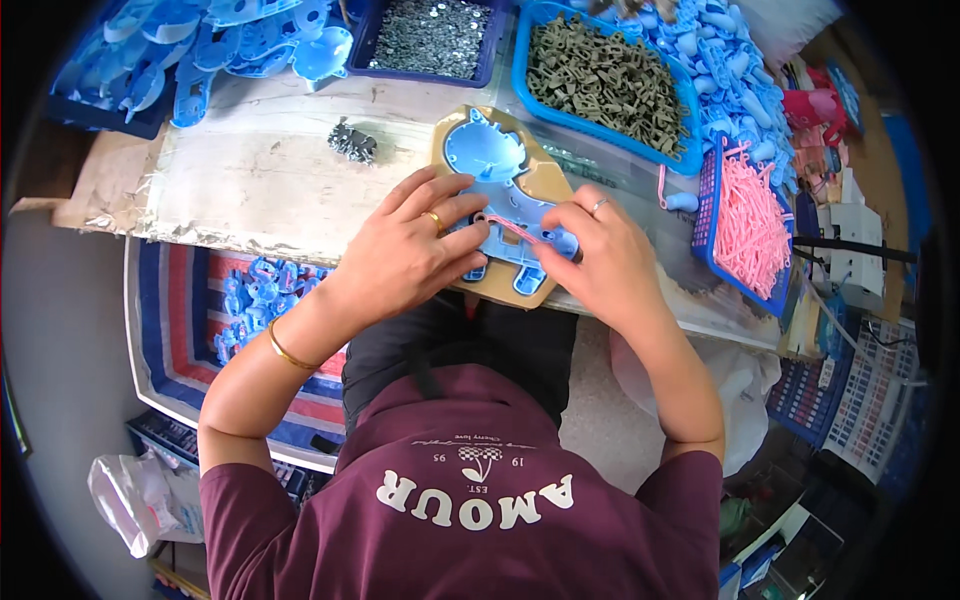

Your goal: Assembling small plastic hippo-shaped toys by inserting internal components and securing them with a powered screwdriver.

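A blue plastic animal-shaped shell half [485, 150] lies hollow side up in a tan holder [548, 172] at the table's front edge. Across the shell's lower part runs a thin pink plastic strip [513, 228]. My left hand [415, 240] rests over the shell's left side, fingers stretched out and the tips by the strip's left end. From the right, my right hand [600, 250] pinches the strip's other end between thumb and index finger, close against the shell. My fingers partly cover both ends of the strip.
A small heap of metal parts [352, 142] lies left of the holder. Behind stand a tray of silvery pieces [425, 40] and a blue tray of brownish clips [605, 90]. At right is a basket of pink strips [750, 215]; blue shells [150, 60] fill the far left.
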{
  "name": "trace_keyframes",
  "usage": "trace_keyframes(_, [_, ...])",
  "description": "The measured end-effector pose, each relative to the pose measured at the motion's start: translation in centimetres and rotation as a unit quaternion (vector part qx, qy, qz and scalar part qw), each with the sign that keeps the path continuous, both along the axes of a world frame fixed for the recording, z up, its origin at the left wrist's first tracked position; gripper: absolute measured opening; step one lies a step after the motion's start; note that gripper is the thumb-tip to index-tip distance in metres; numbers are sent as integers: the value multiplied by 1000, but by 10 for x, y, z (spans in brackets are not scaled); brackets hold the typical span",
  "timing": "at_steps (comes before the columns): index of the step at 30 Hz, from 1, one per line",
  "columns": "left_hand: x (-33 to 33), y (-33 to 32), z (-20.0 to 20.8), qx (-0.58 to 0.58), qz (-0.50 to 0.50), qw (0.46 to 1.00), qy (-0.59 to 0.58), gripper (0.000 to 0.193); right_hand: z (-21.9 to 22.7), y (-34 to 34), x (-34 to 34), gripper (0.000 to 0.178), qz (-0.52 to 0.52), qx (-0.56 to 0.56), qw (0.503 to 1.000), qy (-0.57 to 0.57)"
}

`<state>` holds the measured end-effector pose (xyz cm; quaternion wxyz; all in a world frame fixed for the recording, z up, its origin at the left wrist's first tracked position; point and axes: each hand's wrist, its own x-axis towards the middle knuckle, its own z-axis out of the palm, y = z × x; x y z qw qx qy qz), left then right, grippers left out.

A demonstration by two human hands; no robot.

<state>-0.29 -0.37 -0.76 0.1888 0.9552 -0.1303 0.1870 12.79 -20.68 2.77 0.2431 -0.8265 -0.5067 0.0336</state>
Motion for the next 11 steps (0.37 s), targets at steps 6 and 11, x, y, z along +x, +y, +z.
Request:
trace_keyframes(6, [-1, -2, 0, -13, 8, 1000, 13, 25, -15, 1, -2, 14, 3, 35, 997, -70])
trace_keyframes(11, [0, -4, 0, 0, 14, 1000, 5, 25, -13, -1, 1, 15, 1, 23, 994, -107])
